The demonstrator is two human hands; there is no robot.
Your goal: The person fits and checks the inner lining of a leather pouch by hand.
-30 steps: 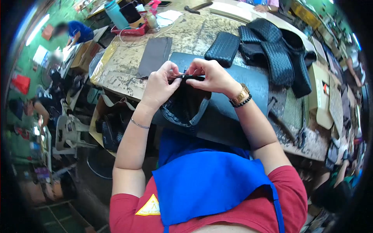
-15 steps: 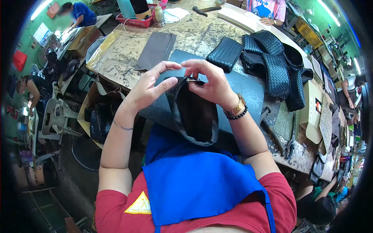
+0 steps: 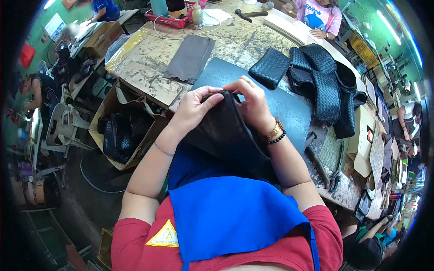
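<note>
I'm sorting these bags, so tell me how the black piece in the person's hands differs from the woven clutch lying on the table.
The black piece is held up off the table by the left hand and right hand; the woven clutch lies flat on the table, untouched. The black piece hangs limp with a plainer surface; the woven clutch keeps a firm rectangular shape with a clear basket weave. Both are black.

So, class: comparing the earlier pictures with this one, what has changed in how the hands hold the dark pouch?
The left hand, briefly open half a second ago, has closed back onto the dark pouch at its top edge. The pouch's open mouth, seen earlier, is now turned away, showing its flat side. The right hand kept its grip throughout. The woven bags stayed put.
</note>
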